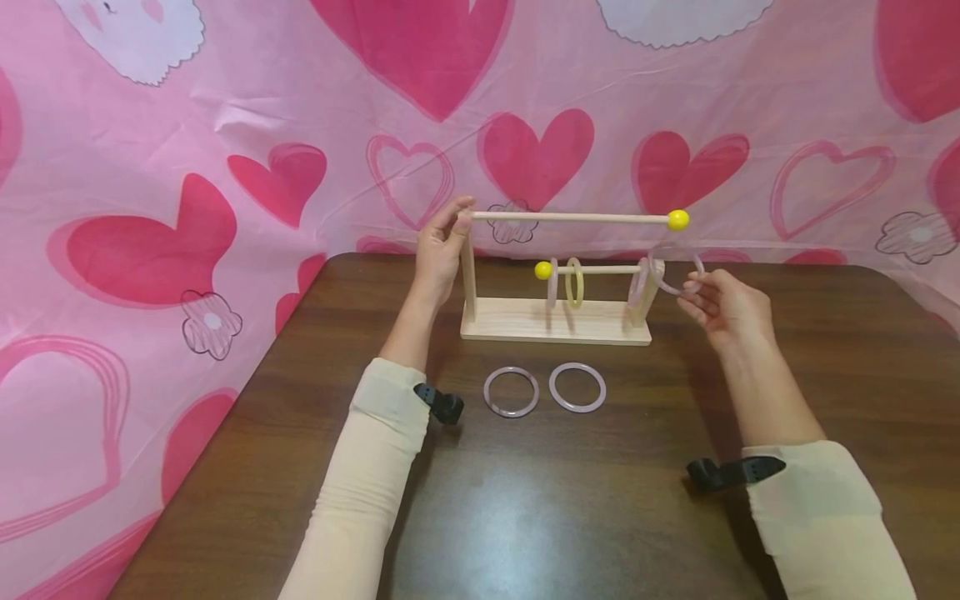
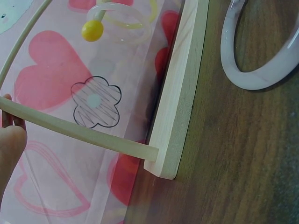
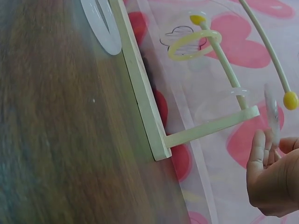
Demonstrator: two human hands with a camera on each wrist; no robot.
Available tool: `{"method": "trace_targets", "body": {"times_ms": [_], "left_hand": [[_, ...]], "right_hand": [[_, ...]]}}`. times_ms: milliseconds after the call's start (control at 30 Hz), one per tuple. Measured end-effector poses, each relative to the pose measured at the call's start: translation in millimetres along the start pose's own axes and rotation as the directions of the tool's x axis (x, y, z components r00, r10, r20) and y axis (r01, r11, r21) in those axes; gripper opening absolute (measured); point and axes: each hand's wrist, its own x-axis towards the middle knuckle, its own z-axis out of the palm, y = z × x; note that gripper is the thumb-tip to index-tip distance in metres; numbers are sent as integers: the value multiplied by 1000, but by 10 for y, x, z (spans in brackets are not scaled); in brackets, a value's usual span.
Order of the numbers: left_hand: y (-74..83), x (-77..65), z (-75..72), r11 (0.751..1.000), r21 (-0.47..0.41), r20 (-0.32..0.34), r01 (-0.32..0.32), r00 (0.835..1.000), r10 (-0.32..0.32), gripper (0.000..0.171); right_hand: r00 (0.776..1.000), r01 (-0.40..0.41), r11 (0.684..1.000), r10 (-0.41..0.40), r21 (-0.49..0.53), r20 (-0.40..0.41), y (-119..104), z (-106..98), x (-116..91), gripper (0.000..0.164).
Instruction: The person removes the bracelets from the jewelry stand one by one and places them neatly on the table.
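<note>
A wooden bangle stand [image 1: 555,332] has an upper rod [image 1: 570,217] and a lower rod [image 1: 600,269], each tipped with a yellow ball. At the top of its left post, my left hand [image 1: 438,257] grips the wood with thumb and fingers. My right hand [image 1: 733,310] pinches a pale translucent bangle [image 3: 272,114], held off the rods just below the upper rod's yellow ball [image 1: 678,220]. On the lower rod hang a yellow bangle [image 1: 570,287] and a pale pink bangle [image 1: 553,287] near the ball end, plus another pale bangle [image 1: 636,287] by the right post.
Two lilac bangles, a left one [image 1: 512,414] and a right one [image 1: 577,409], lie flat on the dark wooden table [image 1: 495,500] in front of the stand. Behind the table hangs a pink heart-print cloth [image 1: 285,108].
</note>
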Motion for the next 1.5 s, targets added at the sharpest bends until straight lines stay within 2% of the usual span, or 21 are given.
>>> {"method": "trace_targets", "body": {"times_ms": [167,500,633,767,900,1100,1300,1433,1500], "left_hand": [[1,6,1,1000,-2,-1,3,1000,-3,29],[11,1,4,1000,-13,9,5,1000,-5,29],[11,-1,3,1000,-8,8,7,1000,-7,28],[12,0,4,1000,-4,6,11,1000,-11,27],[12,2,5,1000,-13,9,7,1000,-7,27],[12,2,5,1000,-10,9,10,1000,-10,27],[7,5,3,1000,-1,6,16,1000,-16,27],[6,6,1,1000,1,6,15,1000,-15,29],[5,6,0,1000,1,6,14,1000,-14,30]], "right_hand": [[999,-32,999,33,-25,29,-13,-32,-2,28],[988,-111,983,125,-144,94,-43,-73,3,28],[971,-150,967,183,-205,151,-54,-106,27,30],[943,-187,936,256,-299,212,-67,-141,48,33],[910,-176,880,316,-441,268,-73,-168,58,35],[864,-80,756,378,-650,333,-51,-197,76,36],[834,-25,640,437,-768,337,-51,-245,97,33],[817,-3,588,468,-809,338,-55,-266,101,33],[797,0,568,497,-823,343,-55,-268,102,32]]}}
